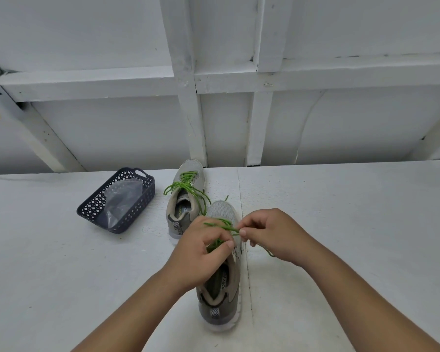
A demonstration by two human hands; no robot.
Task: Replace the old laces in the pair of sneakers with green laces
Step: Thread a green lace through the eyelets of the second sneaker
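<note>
Toward the table's back edge, left of the middle, you have a dark perforated basket with a clear plastic bag lying in it. Just to its right stands the far sneaker, toe pointing at the wall, already threaded with a green lace whose loose ends spill over its collar and onto the table.

Nearer you, the second sneaker stands heel toward you, its tongue area hidden under your hands. Your left hand curls over the eyelets, its fingers closed on a green lace. Your right hand pinches the same lace between thumb and forefinger just above the toe side, and a strand trails down by your right wrist.

Both shoes sit on a white, slightly textured table with a seam running front to back beside the near sneaker. Behind it rises a white panelled wall with painted wooden battens.

On the near insole you can read "MORY FO"; the far insole shows "FO" beside a green logo too small to read.
</note>
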